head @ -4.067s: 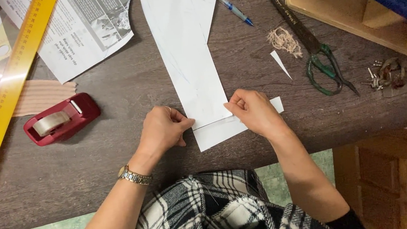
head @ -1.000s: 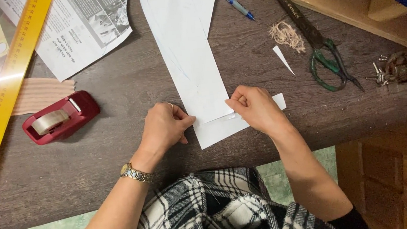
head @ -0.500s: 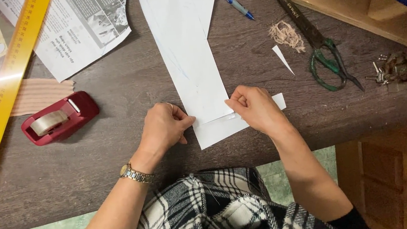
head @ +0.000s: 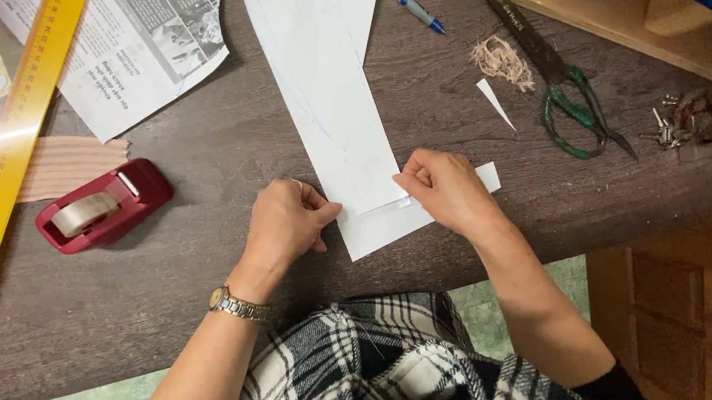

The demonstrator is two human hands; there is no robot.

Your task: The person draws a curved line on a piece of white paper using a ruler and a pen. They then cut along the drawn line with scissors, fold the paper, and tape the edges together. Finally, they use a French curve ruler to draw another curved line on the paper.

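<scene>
A long white paper strip [head: 323, 81] lies on the dark wooden table [head: 207, 275], running away from me. Its near end overlaps a second white paper piece [head: 393, 222] that lies crosswise. My left hand [head: 289, 224] presses fingertips on the left side of that join. My right hand [head: 447, 191] pinches the right side of the join, covering part of the crosswise piece. A shiny strip, perhaps clear tape, shows along the seam between my hands. A wristwatch [head: 236, 305] is on my left wrist.
A red tape dispenser [head: 100, 207] sits to the left, beside a yellow ruler [head: 8, 155] and a newspaper sheet [head: 132, 47]. Green-handled scissors [head: 558, 85], a blue pen [head: 411, 3], a paper sliver [head: 495, 104], fibre scraps [head: 499, 60], keys [head: 696, 119] and a wooden box [head: 616, 5] lie on the right.
Almost nothing differs. Both hands stay at the paper join; the right fingers have shifted very slightly along the seam.
</scene>
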